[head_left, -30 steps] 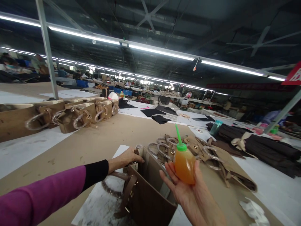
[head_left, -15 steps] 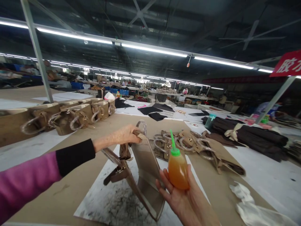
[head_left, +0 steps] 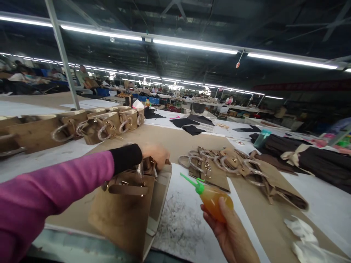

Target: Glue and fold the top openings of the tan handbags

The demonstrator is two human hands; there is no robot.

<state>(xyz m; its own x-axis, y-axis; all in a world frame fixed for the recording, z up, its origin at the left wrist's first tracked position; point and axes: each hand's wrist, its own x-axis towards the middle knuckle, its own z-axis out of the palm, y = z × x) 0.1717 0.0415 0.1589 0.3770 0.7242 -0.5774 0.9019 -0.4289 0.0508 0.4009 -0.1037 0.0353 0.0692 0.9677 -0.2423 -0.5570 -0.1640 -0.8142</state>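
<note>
A tan handbag (head_left: 123, 215) with metal fittings and plastic-wrapped handles stands near the table's front edge, its open side turned right. My left hand (head_left: 155, 153) is closed on its far upper part; the fingertips are hidden behind the bag and slightly blurred. My right hand (head_left: 229, 228) is wrapped round a squeeze bottle (head_left: 215, 201) of amber liquid. The bottle lies tilted, its green spout pointing up and left towards the bag, apart from it. Beneath the bottle, a stained white sheet (head_left: 182, 223) covers part of the table.
Flat tan handbags (head_left: 211, 171) lie beyond the bottle. A row of upright tan handbags (head_left: 35, 129) stands at the left. Crumpled white material (head_left: 301, 232) lies at the right, with dark rolled fabric (head_left: 323, 160) and a teal-lidded cup (head_left: 262, 138) behind. A metal post (head_left: 61, 54) rises at the left.
My left hand has turned the bag and brought it left and nearer, so its outer face shows. My right hand has tipped the bottle from upright to leaning left. The view has shifted left.
</note>
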